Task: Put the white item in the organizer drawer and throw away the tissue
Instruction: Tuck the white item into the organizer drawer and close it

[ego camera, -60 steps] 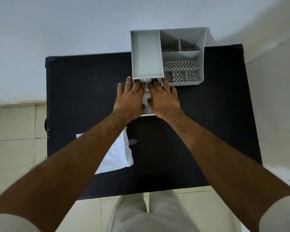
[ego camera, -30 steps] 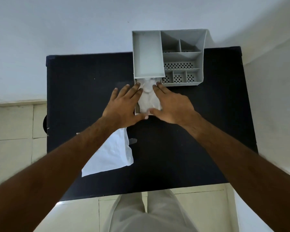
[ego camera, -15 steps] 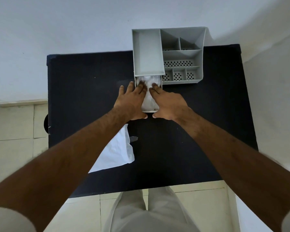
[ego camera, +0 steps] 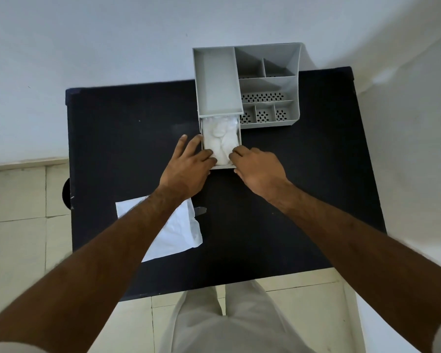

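From the head view, a grey organizer [ego camera: 265, 82] is seen at the far edge of a black table [ego camera: 303, 200], its drawer [ego camera: 240, 138] pulled out toward the person. The white item [ego camera: 220, 141] is lodged inside that drawer. The left hand [ego camera: 186, 169] is laid at the drawer's near-left corner, fingers spread and curled onto the item; the right hand [ego camera: 259, 166] is bent at the near-right corner, fingertips pressed on the item. A white tissue [ego camera: 181, 233] is spread flat on the table, nearer than the drawer, partly hidden under the left forearm.

White item [ego camera: 220, 141] in open drawer [ego camera: 239, 138]
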